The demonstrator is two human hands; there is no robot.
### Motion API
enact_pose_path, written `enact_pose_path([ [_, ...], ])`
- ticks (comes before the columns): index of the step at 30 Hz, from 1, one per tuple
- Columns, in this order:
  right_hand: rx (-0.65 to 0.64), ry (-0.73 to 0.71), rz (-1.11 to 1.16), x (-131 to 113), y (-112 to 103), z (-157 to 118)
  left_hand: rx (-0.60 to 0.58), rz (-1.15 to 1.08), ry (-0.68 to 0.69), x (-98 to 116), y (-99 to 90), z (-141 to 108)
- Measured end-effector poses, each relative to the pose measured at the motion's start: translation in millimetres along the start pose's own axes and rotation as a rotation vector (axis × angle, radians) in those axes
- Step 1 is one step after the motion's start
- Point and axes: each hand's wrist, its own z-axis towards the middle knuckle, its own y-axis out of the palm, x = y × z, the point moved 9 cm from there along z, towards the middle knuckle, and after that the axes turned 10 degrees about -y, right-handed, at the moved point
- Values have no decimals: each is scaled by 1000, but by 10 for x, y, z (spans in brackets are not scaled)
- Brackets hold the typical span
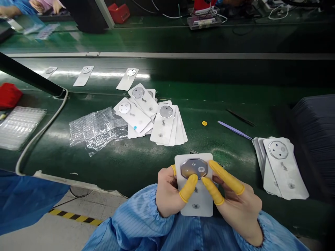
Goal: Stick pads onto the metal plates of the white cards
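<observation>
My left hand (171, 191) and right hand (235, 202) grip the white panel (197, 198), long axis running away from me, octagon end farthest.

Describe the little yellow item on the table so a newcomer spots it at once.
On the green table, look between the fanned pile of white cards and the purple tweezers. The yellow item lies alone there, nearer the tweezers. Unlike these neighbours, it is small, roundish and bright yellow.

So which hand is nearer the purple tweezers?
Right: the right hand is at the right of the white panel, toward the tweezers; the left hand grips the panel's left side, farther.
</observation>
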Motion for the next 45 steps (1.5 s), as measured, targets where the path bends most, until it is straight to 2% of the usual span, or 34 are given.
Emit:
enact_pose_path([
  [4,18,92,-3,123,27,-12,22,-24,-100,-93,-43,68],
  [7,41,125,21,186,39,7,-39,-48,-201,-147,-51,149],
  [9,5,121,42,199,81,29,-88,-57,-236,-159,-55,189],
  [12,-35,105,45,207,116,37,-130,-89,-261,-169,-75,219],
  [15,-21,76,28,205,97,18,-134,-93,-276,-175,-100,221],
  [19,-69,31,42,157,151,2,-140,-48,-301,-165,-94,208],
  [23,-118,22,58,123,160,7,-188,-25,-297,-95,-70,204],
  [26,-188,-21,-52,146,81,-11,-117,-19,-173,88,-259,207],
  [29,-224,-83,-407,277,-79,-118,76,23,-28,289,-639,190],
  [31,-279,-81,-568,431,-115,-246,168,75,-49,291,-836,201],
  [33,-319,-73,-565,549,-109,-350,178,131,-153,184,-914,244],
  [35,-330,-63,-450,581,-113,-359,149,238,-205,97,-905,292],
  [36,-335,-48,-381,576,-130,-318,148,320,-177,99,-895,311],
  [39,-418,68,-218,559,-206,-79,198,605,30,218,-840,322],
  [40,-454,135,-182,576,-238,10,178,683,84,233,-780,321],
  [42,-528,283,-100,643,-273,153,40,759,100,157,-602,335],
  [45,-613,411,37,786,-205,258,-226,621,-27,-76,-300,346],
])
